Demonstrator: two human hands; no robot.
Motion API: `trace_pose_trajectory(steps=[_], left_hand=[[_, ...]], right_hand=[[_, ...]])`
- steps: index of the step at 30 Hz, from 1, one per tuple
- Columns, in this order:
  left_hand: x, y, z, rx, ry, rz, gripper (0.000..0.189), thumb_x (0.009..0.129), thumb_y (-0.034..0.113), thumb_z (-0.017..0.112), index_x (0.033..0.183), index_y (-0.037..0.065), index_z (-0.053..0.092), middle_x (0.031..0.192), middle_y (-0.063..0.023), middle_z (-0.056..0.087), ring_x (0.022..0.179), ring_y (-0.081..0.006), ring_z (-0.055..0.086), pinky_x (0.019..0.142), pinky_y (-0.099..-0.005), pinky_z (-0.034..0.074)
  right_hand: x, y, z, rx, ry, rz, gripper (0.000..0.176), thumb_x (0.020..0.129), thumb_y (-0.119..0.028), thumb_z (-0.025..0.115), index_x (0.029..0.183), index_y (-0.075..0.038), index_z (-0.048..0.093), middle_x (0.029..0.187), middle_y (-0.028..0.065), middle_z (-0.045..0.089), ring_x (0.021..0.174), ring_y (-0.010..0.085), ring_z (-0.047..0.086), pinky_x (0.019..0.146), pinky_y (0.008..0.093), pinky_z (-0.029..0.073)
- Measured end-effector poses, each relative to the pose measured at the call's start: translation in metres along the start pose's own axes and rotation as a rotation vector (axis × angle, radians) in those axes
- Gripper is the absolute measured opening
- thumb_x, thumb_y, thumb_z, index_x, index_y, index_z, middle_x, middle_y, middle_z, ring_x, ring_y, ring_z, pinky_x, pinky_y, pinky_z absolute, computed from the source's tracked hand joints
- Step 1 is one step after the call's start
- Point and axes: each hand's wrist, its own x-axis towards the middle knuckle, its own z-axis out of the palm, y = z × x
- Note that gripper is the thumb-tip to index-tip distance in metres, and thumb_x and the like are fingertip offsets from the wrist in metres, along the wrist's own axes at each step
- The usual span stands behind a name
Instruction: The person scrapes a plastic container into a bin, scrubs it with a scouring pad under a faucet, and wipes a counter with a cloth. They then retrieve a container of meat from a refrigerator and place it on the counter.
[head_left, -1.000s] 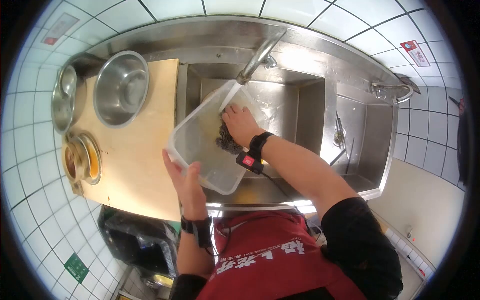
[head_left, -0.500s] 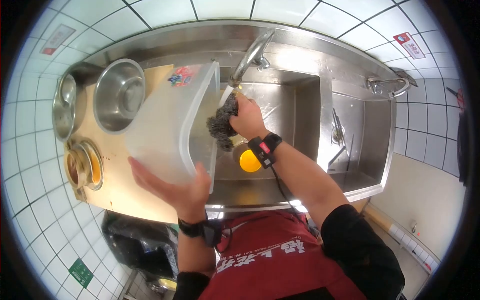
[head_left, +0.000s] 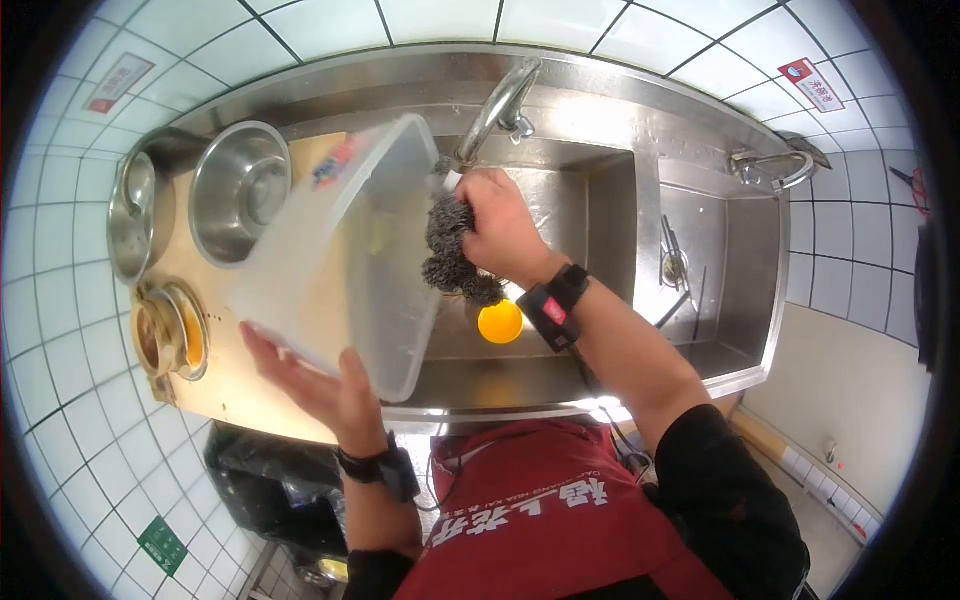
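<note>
A large translucent plastic bin [head_left: 305, 255] lies tilted on its side over the board and the sink's left edge, its opening facing right. My left hand [head_left: 315, 385] supports the bin's near lower side, thumb apart from the fingers. Below the faucet [head_left: 500, 108], my right hand [head_left: 505, 225] grips a dark grey scrubber [head_left: 450, 245] beside the bin's opening. Water from the spout falls by the scrubber's top. An orange round item [head_left: 501, 322] lies in the left sink basin [head_left: 585, 350], just below the scrubber.
Steel bowls [head_left: 240, 195] stand on the tan board [head_left: 235, 400] at left, with round containers [head_left: 155, 335] nearer me. The right basin [head_left: 735, 290] holds dark utensils [head_left: 672, 245] under a second faucet [head_left: 790, 175]. A black plastic-covered bin [head_left: 270, 490] is below the board.
The plastic bin has shifted left and turned, showing more of its inside. My left hand moved left with it. My right wrist has moved slightly right, and the scrubber hangs lower.
</note>
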Motion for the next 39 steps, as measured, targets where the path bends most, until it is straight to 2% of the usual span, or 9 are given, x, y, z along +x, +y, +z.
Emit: trace_pose_trajectory(steps=[4, 9, 14, 20, 24, 27, 33, 35, 39], left_hand=[[-0.016, -0.006, 0.005, -0.375, -0.060, -0.493, 0.091, 0.085, 0.026, 0.068, 0.160, 0.005, 0.021, 0.150, -0.0175, 0.035, 0.135, -0.0304, 0.039, 0.114, -0.0461, 0.031], [-0.018, -0.003, 0.017, -0.549, -0.074, -0.573, 0.091, 0.085, 0.025, 0.069, 0.159, 0.003, 0.020, 0.141, -0.0145, 0.043, 0.126, -0.0258, 0.046, 0.109, -0.0409, 0.038], [-0.020, -0.022, 0.016, -0.572, -0.043, -0.654, 0.090, 0.085, 0.025, 0.069, 0.158, 0.000, 0.021, 0.139, -0.0133, 0.047, 0.124, -0.0248, 0.051, 0.107, -0.0389, 0.042], [-0.030, -0.034, 0.026, -0.763, -0.119, -0.663, 0.070, 0.086, 0.011, 0.058, 0.151, 0.003, 0.034, 0.123, -0.0071, 0.049, 0.114, -0.0193, 0.051, 0.098, -0.0320, 0.044], [-0.024, -0.020, 0.043, -0.784, -0.071, -0.687, 0.067, 0.087, 0.013, 0.058, 0.149, 0.003, 0.036, 0.121, -0.0068, 0.051, 0.113, -0.0192, 0.052, 0.097, -0.0323, 0.045], [-0.022, -0.025, 0.042, -0.741, -0.093, -0.684, 0.065, 0.087, 0.014, 0.059, 0.148, 0.004, 0.038, 0.123, -0.0074, 0.051, 0.113, -0.0197, 0.052, 0.096, -0.0329, 0.046], [-0.031, -0.027, 0.043, -0.782, -0.161, -0.683, 0.074, 0.084, 0.014, 0.061, 0.152, 0.003, 0.033, 0.139, -0.0128, 0.048, 0.126, -0.0251, 0.050, 0.106, -0.0383, 0.042], [-0.029, -0.028, 0.050, -0.855, -0.163, -0.719, 0.083, 0.081, 0.015, 0.064, 0.155, 0.000, 0.028, 0.146, -0.0158, 0.045, 0.134, -0.0276, 0.047, 0.112, -0.0417, 0.039], [-0.031, -0.042, 0.054, -0.892, -0.215, -0.702, 0.068, 0.086, 0.014, 0.053, 0.151, 0.008, 0.034, 0.133, -0.0117, 0.051, 0.121, -0.0233, 0.053, 0.101, -0.0395, 0.046]], right_hand=[[0.022, 0.000, 0.008, -0.522, -0.219, -0.216, 0.024, 0.084, -0.011, 0.059, 0.107, -0.005, 0.063, 0.113, 0.0147, 0.067, 0.106, 0.0318, 0.061, 0.091, 0.0426, 0.046], [0.013, 0.009, 0.042, -0.665, -0.360, -0.265, 0.024, 0.077, -0.007, 0.063, 0.101, -0.005, 0.065, 0.119, 0.0162, 0.065, 0.108, 0.0322, 0.061, 0.095, 0.0431, 0.047], [0.008, 0.011, 0.035, -0.398, -1.112, 0.151, 0.025, 0.077, -0.011, 0.066, 0.101, -0.001, 0.064, 0.107, 0.0169, 0.068, 0.108, 0.0328, 0.061, 0.089, 0.0430, 0.049], [0.006, 0.013, 0.050, -0.687, -0.326, -0.079, 0.023, 0.076, -0.010, 0.067, 0.096, 0.000, 0.061, 0.097, 0.0185, 0.067, 0.102, 0.0385, 0.064, 0.085, 0.0472, 0.051], [0.011, 0.005, 0.055, -0.282, -0.789, 0.122, 0.024, 0.074, -0.005, 0.065, 0.096, 0.003, 0.060, 0.102, 0.0254, 0.063, 0.101, 0.0409, 0.063, 0.083, 0.0503, 0.052], [0.008, 0.003, 0.051, -0.037, -0.760, -0.062, 0.027, 0.074, -0.004, 0.063, 0.099, 0.005, 0.059, 0.105, 0.0261, 0.063, 0.100, 0.0419, 0.063, 0.084, 0.0513, 0.053], [0.001, 0.021, 0.069, -0.455, -0.398, 0.269, 0.023, 0.076, -0.009, 0.065, 0.098, -0.002, 0.065, 0.111, 0.0175, 0.063, 0.107, 0.0358, 0.061, 0.089, 0.0456, 0.054], [-0.005, 0.005, 0.073, 0.007, -0.614, -0.145, 0.019, 0.072, -0.007, 0.064, 0.090, 0.001, 0.065, 0.118, 0.0204, 0.063, 0.112, 0.0399, 0.058, 0.093, 0.0481, 0.051], [-0.007, -0.017, 0.072, 0.079, -0.551, -0.324, 0.021, 0.072, -0.006, 0.062, 0.092, -0.001, 0.064, 0.118, 0.0204, 0.063, 0.111, 0.0386, 0.059, 0.092, 0.0492, 0.050]])
